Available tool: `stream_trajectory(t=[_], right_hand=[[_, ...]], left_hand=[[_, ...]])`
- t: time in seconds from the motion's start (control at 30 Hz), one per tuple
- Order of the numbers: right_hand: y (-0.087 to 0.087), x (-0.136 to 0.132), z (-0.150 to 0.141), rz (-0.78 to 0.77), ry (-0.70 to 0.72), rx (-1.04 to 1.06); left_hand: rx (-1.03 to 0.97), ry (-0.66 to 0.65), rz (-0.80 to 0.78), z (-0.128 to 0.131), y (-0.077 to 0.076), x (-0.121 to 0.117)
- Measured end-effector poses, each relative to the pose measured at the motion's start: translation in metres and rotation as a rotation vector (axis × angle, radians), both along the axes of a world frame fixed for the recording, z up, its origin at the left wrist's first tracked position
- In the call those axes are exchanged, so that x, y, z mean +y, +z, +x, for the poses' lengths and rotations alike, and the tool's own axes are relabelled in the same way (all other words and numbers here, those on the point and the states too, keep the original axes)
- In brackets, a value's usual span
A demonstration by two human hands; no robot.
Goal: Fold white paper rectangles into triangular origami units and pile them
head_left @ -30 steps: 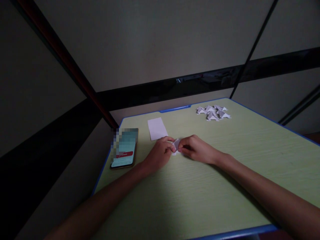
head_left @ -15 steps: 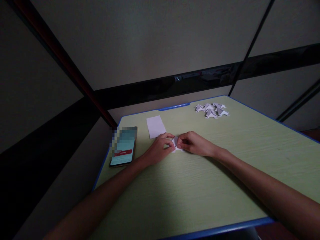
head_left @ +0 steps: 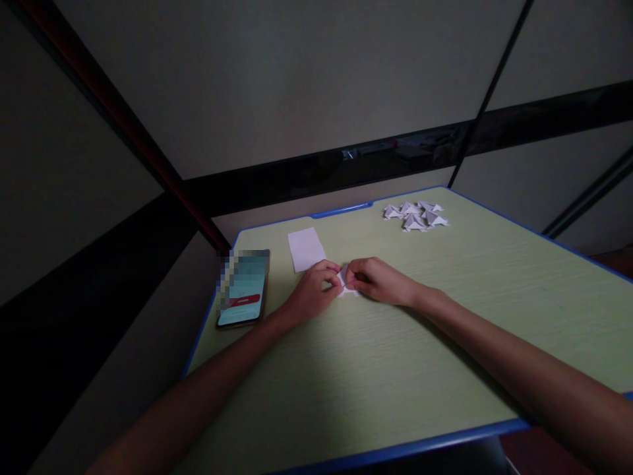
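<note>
Between my two hands, on the table's middle, is a small folded piece of white paper point(head_left: 349, 291). My left hand point(head_left: 319, 285) pinches its left side with thumb and forefinger. From the right, my right hand point(head_left: 373, 280) grips the other side, its fingers bent close together. The fingers cover much of the folded paper, so its full shape is hidden. Just beyond my left hand lies a flat sheet of white paper point(head_left: 305, 248), its near corner close to my knuckles.
Several folded white paper figures point(head_left: 414, 216) sit grouped at the far right of the pale green table point(head_left: 484, 284). A smartphone point(head_left: 244, 290) with its screen lit lies near the left edge. Behind the table stands a panelled wall or cupboard point(head_left: 316, 86) with a dark band.
Both hands keep hold of the folded paper, and the fingers have shifted only slightly on it. The whole view has moved a little.
</note>
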State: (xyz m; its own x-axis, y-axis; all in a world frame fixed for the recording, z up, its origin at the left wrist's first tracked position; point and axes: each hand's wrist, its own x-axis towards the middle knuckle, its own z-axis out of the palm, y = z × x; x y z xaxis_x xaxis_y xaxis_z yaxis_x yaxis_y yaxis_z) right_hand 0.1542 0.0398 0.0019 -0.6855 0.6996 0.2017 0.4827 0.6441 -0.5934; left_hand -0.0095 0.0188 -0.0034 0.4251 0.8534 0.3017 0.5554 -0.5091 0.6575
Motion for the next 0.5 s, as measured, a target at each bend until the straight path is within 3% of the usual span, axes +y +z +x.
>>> stream_trajectory(t=[0.5], right_hand=[[-0.0043,0.0057,0.0067,0.105,-0.066,-0.068]], left_hand=[[-0.044,0.006,-0.063,-0.0005,0.0020,0.0015]])
